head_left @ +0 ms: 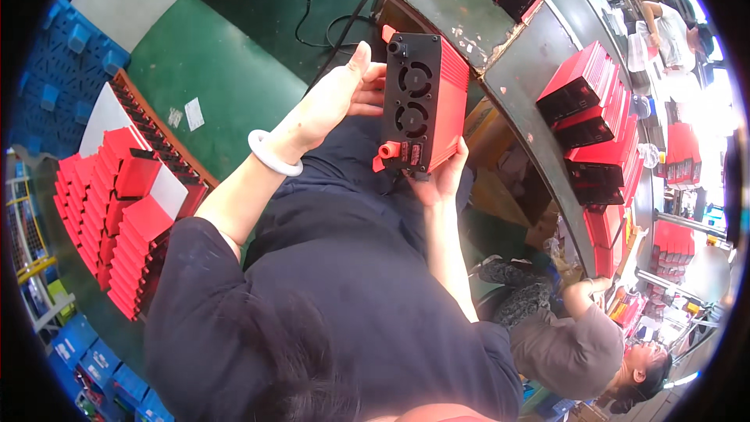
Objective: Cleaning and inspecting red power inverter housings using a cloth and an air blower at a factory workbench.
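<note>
A red power inverter [426, 101] is held up in front of me. Its black end panel [412, 101] faces me, with two round fans, a black terminal at the top and a red one at the bottom. My right hand [443, 176] grips the lower right corner, thumb and fingers around its edge. On the other side my left hand [336, 101], a white ring on its wrist, has its thumb raised away from the inverter. The left fingers are stretched out to the panel's left edge, their tips partly hidden; whether they press on it I cannot tell.
A worn green bench [508, 70] curves along the right, bearing several red inverters [586, 98]. At left, red housings [109, 211] lie stacked near blue plastic pallets [66, 62]. A black cable [344, 39] hangs beyond my left hand. A co-worker [570, 344] sits at lower right.
</note>
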The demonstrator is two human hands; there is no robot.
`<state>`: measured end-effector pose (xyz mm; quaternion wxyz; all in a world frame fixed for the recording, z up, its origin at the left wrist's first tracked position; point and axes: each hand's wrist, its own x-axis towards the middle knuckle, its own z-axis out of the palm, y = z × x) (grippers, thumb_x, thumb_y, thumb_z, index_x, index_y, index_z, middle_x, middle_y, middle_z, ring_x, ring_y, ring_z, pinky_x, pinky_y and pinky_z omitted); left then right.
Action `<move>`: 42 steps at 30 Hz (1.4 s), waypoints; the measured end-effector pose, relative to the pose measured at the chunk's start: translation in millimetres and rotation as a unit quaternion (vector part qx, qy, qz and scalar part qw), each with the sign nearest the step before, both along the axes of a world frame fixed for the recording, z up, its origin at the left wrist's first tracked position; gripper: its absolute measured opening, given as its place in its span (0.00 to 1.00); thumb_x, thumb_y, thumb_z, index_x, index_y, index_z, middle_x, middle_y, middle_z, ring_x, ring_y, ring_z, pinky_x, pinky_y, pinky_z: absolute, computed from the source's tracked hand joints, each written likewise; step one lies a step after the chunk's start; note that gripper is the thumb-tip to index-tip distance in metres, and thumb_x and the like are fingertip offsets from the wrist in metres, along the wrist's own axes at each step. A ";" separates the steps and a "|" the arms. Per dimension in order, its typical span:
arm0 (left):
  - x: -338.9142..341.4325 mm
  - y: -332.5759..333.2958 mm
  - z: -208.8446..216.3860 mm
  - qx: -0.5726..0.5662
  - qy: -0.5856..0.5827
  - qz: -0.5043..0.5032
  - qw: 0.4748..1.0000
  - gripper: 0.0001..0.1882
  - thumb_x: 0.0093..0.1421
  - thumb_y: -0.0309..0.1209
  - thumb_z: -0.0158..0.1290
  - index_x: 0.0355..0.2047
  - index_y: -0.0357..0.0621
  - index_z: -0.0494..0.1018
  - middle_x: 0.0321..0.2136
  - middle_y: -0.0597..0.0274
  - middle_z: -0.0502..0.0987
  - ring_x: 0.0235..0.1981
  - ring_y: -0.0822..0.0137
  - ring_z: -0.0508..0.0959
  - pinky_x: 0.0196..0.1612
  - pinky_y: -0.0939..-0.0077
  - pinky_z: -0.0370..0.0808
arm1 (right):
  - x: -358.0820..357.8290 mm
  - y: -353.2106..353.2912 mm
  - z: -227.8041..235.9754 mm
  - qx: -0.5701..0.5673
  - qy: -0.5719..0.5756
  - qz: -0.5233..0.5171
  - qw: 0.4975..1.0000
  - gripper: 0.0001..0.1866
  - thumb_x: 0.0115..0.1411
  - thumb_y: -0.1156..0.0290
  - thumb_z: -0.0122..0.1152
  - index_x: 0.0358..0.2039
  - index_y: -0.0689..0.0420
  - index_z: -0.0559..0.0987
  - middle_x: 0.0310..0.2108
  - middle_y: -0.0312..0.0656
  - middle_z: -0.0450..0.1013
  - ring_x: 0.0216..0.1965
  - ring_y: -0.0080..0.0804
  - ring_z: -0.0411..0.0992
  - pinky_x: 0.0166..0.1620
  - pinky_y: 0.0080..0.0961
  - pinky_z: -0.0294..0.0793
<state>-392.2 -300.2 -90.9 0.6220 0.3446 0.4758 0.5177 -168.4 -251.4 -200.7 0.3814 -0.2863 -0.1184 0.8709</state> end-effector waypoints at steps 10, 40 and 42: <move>2.5 -4.2 -5.0 0.009 -0.001 0.006 1.000 0.45 0.62 0.65 0.24 0.58 0.36 0.61 0.53 0.54 0.69 0.52 0.63 0.71 0.56 0.68 0.64 | -2.5 -4.0 7.4 -0.002 -0.006 0.002 1.000 0.34 0.57 0.42 0.47 0.58 0.51 0.65 0.55 0.39 0.66 0.54 0.37 0.66 0.56 0.39 0.66; 12.2 88.8 19.9 0.189 0.129 -0.226 0.947 0.26 0.64 0.43 0.47 0.53 0.34 0.65 0.46 0.63 0.73 0.44 0.73 0.72 0.48 0.78 0.68 | 60.7 1.6 50.9 0.308 -0.186 -0.169 0.918 0.29 0.51 0.67 0.66 0.51 0.65 0.68 0.46 0.44 0.72 0.47 0.32 0.72 0.51 0.31 0.70; 13.7 97.9 15.6 -0.011 -0.106 -0.204 0.973 0.33 0.67 0.53 0.35 0.55 0.34 0.65 0.48 0.60 0.74 0.43 0.71 0.74 0.46 0.79 0.69 | 71.7 2.5 30.0 0.265 -0.128 -0.199 0.935 0.31 0.58 0.60 0.58 0.57 0.64 0.62 0.53 0.47 0.67 0.53 0.38 0.68 0.55 0.37 0.68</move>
